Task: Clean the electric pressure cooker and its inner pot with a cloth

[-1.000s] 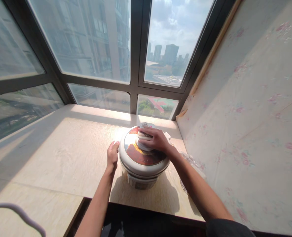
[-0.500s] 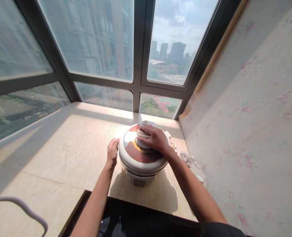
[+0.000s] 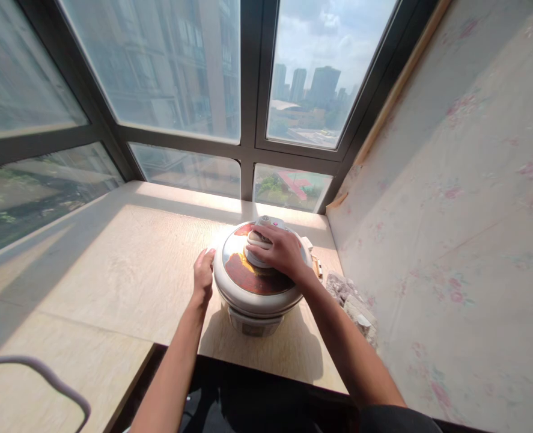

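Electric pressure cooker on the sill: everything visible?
The electric pressure cooker is squat, round and off-white, apparently plastic, with a control panel low on its front. Its lid sits on top, glossy, with brown-red and yellow patterning and a central handle; locking unclear. The cooker stands upright on the stone-look sill. The right-hand grip is on the handle; the left-hand grip is at its left side, exact contact unclear.

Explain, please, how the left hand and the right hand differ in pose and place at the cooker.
The left hand is beside the cooker's rim, whereas the right hand reaches over its top. The right hand's fingers curl over the pale knob; the left hand's fingers are partly hidden, so their grip is unclear. Both are bare.
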The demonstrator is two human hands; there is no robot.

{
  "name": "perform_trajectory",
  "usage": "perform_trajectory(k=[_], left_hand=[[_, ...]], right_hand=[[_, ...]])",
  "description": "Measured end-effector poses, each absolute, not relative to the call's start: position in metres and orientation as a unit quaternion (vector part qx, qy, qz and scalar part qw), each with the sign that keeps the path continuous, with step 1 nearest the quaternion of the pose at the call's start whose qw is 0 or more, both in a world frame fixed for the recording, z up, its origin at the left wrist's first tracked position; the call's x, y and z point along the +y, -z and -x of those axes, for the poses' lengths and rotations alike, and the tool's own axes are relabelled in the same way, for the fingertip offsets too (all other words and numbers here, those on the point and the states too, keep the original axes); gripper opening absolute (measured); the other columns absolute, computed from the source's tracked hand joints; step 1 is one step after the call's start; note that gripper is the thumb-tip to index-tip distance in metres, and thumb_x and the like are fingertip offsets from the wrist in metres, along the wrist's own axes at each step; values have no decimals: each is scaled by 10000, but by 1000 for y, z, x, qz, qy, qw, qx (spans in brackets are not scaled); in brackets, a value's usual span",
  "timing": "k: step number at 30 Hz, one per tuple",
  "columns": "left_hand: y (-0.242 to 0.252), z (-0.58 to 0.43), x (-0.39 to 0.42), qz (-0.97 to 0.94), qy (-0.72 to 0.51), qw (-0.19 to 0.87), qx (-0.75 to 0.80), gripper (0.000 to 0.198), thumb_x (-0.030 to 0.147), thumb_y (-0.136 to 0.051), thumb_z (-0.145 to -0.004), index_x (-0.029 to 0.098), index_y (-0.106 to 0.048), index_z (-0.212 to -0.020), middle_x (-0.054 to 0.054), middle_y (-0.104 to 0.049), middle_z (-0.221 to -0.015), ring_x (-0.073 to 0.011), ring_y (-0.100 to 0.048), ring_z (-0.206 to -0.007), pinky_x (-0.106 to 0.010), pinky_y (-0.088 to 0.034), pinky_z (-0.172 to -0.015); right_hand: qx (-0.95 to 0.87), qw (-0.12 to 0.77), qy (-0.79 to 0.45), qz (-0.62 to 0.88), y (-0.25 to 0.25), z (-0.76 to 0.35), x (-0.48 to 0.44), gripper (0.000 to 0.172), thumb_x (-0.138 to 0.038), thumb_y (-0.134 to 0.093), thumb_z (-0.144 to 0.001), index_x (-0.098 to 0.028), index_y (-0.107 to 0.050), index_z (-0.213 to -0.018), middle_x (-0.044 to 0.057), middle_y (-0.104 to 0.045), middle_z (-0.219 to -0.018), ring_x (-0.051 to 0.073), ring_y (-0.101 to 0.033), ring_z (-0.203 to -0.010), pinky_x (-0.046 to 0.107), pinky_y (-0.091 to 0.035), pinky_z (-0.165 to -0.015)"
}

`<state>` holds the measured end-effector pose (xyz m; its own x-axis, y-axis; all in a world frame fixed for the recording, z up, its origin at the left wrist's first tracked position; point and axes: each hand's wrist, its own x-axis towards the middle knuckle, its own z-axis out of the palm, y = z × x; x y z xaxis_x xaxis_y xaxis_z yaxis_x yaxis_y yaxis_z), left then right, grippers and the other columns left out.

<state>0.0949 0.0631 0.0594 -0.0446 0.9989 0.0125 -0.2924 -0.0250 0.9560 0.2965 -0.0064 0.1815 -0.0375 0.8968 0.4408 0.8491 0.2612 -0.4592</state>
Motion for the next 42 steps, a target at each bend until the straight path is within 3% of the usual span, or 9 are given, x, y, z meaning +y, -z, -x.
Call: perform_trajectory(k=[13, 19, 34, 42], left_hand=[[-56, -95, 64, -410, -585, 553, 428, 331, 497, -686, -779, 212, -518, -776, 47, -477, -663, -125, -396, -586, -271, -335, -570], [-53, -94, 64, -403, -576, 558, 440, 359, 523, -688, -762, 201, -555, -849, 46, -515, -699, -124, -427, -610, -271, -370, -604], [-50, -93, 65, -436, -579, 544, 424, 333, 522, -650, -808, 221, -518, -753, 26, -475, -680, -142, -408, -608, -273, -367, -581], [-47, -94, 66, -438, -592, 529, 421, 329, 502, -649, -832, 227, -497, -731, 31, -453, -653, -146, -416, -595, -275, -387, -573]], right_hand=[[-655, 253, 56, 710, -184, -269, -12, 304, -431, -636, -968, -237, -680, -1197, 68, -736, -1067, 252, -670, -994, 310, -453, -773], [-617, 228, 70, 750, -186, -257, -14, 297, -409, -608, -990, -217, -662, -1210, 82, -728, -1074, 263, -676, -965, 327, -455, -758], [-651, 185, 63, 733, -192, -265, -15, 359, -424, -623, -997, -203, -632, -1280, 104, -716, -1137, 269, -667, -1015, 328, -490, -788], [-676, 246, 23, 694, -200, -275, -20, 324, -424, -631, -992, -275, -677, -1276, 50, -736, -1141, 246, -686, -1010, 319, -499, -814]])
